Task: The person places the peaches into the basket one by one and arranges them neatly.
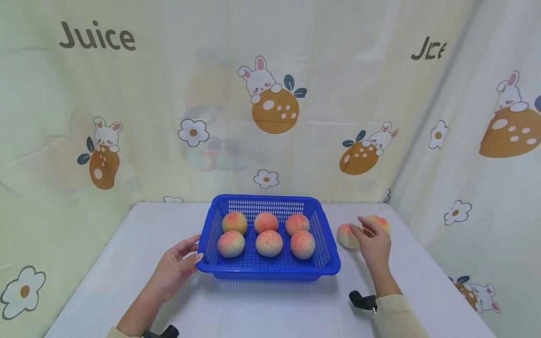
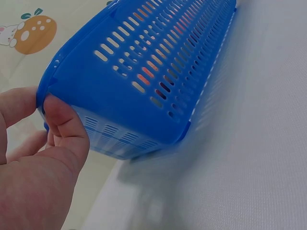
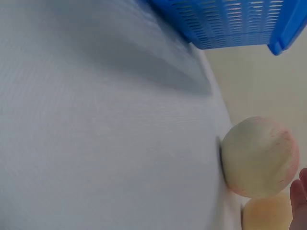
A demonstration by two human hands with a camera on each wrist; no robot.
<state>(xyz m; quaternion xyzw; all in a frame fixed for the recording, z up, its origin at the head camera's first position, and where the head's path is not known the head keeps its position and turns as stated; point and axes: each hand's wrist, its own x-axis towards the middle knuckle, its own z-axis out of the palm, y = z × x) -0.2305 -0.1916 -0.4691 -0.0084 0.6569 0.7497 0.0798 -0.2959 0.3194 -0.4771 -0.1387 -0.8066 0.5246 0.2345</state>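
Note:
A blue plastic basket (image 1: 270, 269) holds several peaches in two rows, such as this pink one (image 1: 303, 244) at the front right. My left hand (image 1: 179, 265) pinches the basket's rim at its left end, with the thumb on the near side in the left wrist view. To the right of the basket, two more peaches lie on the table: a pale pink one (image 1: 347, 236) and a yellower one (image 1: 379, 222) behind it. Over these two hovers my right hand (image 1: 375, 241), fingers loosely bent. Its fingertips (image 3: 298, 194) appear beside the nearer peach (image 3: 259, 157) in the right wrist view.
A white cloth covers the table (image 1: 270, 310). Behind and at both sides hangs a pale curtain (image 1: 359, 70) printed with rabbits, fruit and flowers. Black wrist mounts (image 1: 362, 300) sit by the sleeves.

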